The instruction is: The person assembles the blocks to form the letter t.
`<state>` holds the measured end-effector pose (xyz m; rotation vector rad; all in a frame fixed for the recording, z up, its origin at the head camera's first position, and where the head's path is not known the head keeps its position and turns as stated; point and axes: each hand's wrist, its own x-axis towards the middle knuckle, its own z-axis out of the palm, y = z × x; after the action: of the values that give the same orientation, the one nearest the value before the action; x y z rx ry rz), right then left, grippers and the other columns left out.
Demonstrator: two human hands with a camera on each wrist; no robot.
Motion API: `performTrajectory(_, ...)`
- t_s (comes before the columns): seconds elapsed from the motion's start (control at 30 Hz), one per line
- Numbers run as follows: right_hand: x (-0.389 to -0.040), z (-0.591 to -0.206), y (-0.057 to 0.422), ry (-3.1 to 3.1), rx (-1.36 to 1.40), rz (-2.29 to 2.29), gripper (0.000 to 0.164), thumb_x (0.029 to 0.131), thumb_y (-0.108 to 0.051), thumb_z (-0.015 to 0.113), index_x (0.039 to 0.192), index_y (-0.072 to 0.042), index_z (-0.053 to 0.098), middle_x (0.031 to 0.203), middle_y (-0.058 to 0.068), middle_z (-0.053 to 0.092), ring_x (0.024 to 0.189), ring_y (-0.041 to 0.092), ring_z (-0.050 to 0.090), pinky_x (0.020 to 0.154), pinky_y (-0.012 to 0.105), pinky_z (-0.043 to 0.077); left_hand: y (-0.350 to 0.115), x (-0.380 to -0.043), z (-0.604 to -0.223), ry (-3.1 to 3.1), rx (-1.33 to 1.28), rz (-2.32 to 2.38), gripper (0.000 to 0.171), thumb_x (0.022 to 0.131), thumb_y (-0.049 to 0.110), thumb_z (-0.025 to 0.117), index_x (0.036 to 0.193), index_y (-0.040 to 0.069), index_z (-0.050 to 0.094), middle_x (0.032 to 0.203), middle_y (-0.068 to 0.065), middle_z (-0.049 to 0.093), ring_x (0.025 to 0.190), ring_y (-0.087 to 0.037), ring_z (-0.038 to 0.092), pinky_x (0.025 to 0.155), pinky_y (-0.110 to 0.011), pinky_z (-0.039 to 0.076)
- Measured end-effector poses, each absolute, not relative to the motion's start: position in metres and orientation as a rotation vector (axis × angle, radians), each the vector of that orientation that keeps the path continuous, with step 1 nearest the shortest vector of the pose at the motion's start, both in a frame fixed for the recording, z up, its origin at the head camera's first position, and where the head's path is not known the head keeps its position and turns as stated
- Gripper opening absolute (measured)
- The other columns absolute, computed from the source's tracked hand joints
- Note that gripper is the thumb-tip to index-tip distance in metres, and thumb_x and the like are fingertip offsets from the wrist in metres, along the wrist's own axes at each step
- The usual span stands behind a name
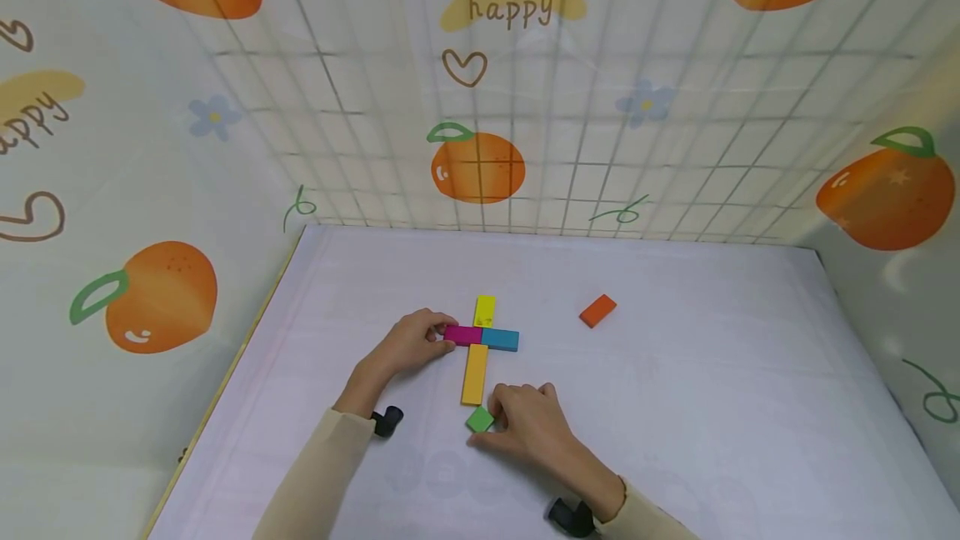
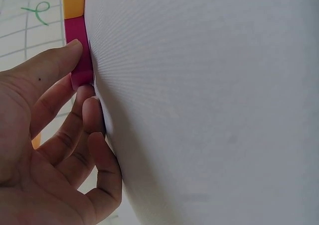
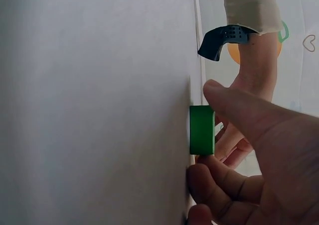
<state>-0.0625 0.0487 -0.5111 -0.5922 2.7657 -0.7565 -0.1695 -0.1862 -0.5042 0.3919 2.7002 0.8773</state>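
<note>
My left hand [image 1: 411, 343] pinches the outer end of a magenta block [image 1: 463, 336], thumb on its near side; in the left wrist view that magenta block [image 2: 75, 28] lies against the white surface. A blue block [image 1: 501, 340] joins its right end. Above the joint stands a yellow block [image 1: 485, 311], and below it runs a longer orange-yellow block [image 1: 474, 374]. My right hand [image 1: 534, 423] holds a small green block [image 1: 480, 419] by its sides, turned like a diamond at the strip's lower end. The right wrist view shows this green block [image 3: 202, 130] between thumb and forefinger.
A red-orange block [image 1: 597, 311] lies apart, to the right at the back. The white tabletop [image 1: 712, 373] meets a patterned curtain [image 1: 540, 98] at the back and sides. Black wrist devices [image 1: 572, 517] sit at both cuffs.
</note>
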Motion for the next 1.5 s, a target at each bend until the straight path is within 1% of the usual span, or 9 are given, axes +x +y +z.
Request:
performTrajectory(0.27,-0.064,-0.512,0.048,2.759,-0.582,-0.739,0.049,0.070,-0.065,0.081,0.083,-0.023,0.060,0.062,-0.014,0.047,0.060,0.005,0.046,0.069,0.038,0.033,-0.186,-0.170,-0.506,2.693,0.379,0.876,0.034,0.089,0.022,0.079,0.122,0.019,0.071,0.092,0.004,0.059,0.080,-0.017,0.052,0.071,-0.032,0.046)
performTrajectory(0.43,-0.065,-0.511,0.051,2.716,-0.554,-0.789,0.049,0.072,-0.065,0.081,0.089,-0.023,0.062,0.065,-0.013,0.049,0.062,0.006,0.047,0.069,0.037,0.034,-0.187,-0.170,-0.506,2.685,0.368,0.880,0.034,0.089,0.022,0.078,0.122,0.019,0.071,0.092,0.004,0.058,0.081,-0.017,0.052,0.070,-0.032,0.046)
performTrajectory(0.6,-0.069,-0.508,0.060,2.692,-0.549,-0.850,0.051,0.072,-0.066,0.080,0.095,-0.022,0.064,0.067,-0.012,0.051,0.064,0.006,0.049,0.072,0.040,0.034,-0.187,-0.170,-0.506,2.690,0.390,0.880,0.033,0.089,0.022,0.078,0.121,0.019,0.071,0.092,0.003,0.059,0.080,-0.017,0.052,0.070,-0.032,0.046)
performTrajectory(0.7,-0.072,-0.508,0.068,2.681,-0.588,-0.887,0.051,0.074,-0.065,0.079,0.098,-0.023,0.066,0.072,-0.013,0.053,0.069,0.005,0.050,0.074,0.040,0.034,-0.187,-0.170,-0.505,2.690,0.405,0.887,0.033,0.089,0.021,0.078,0.121,0.019,0.071,0.093,0.003,0.059,0.080,-0.017,0.052,0.070,-0.032,0.046)
performTrajectory(1.03,-0.089,-0.507,0.106,2.522,-0.837,-1.090,0.039,0.086,-0.045,0.078,0.116,-0.023,0.067,0.096,-0.011,0.062,0.092,0.009,0.054,0.082,0.041,0.035,-0.187,-0.171,-0.505,2.690,0.394,0.875,0.034,0.089,0.022,0.078,0.123,0.019,0.071,0.093,0.004,0.059,0.081,-0.017,0.052,0.070,-0.031,0.046)
performTrajectory(1.17,-0.097,-0.507,0.120,2.502,-0.865,-1.128,0.038,0.088,-0.042,0.077,0.119,-0.022,0.067,0.099,-0.012,0.063,0.093,0.009,0.054,0.083,0.040,0.036,-0.187,-0.170,-0.505,2.691,0.388,0.872,0.035,0.089,0.023,0.078,0.123,0.019,0.071,0.094,0.004,0.059,0.081,-0.017,0.052,0.070,-0.031,0.046)
performTrajectory(1.3,-0.105,-0.505,0.133,2.490,-0.896,-1.187,0.035,0.089,-0.034,0.078,0.120,-0.020,0.068,0.102,-0.010,0.065,0.093,0.010,0.056,0.084,0.036,0.044,-0.187,-0.170,-0.506,2.691,0.389,0.867,0.035,0.090,0.023,0.078,0.124,0.020,0.070,0.094,0.004,0.059,0.082,-0.017,0.052,0.070,-0.031,0.047)
performTrajectory(1.4,-0.112,-0.505,0.142,2.486,-0.904,-1.242,0.035,0.089,-0.029,0.079,0.120,-0.017,0.069,0.102,-0.006,0.066,0.092,0.013,0.057,0.080,0.032,0.049,-0.187,-0.169,-0.506,2.691,0.389,0.869,0.035,0.090,0.023,0.078,0.124,0.020,0.070,0.094,0.005,0.059,0.082,-0.017,0.052,0.070,-0.031,0.047)
performTrajectory(1.5,-0.120,-0.504,0.154,2.507,-0.896,-1.289,0.034,0.089,-0.027,0.079,0.118,-0.015,0.069,0.102,-0.002,0.067,0.090,0.015,0.056,0.077,0.031,0.049,-0.187,-0.169,-0.505,2.689,0.389,0.873,0.035,0.089,0.023,0.078,0.124,0.020,0.070,0.094,0.004,0.058,0.082,-0.017,0.052,0.069,-0.031,0.047)
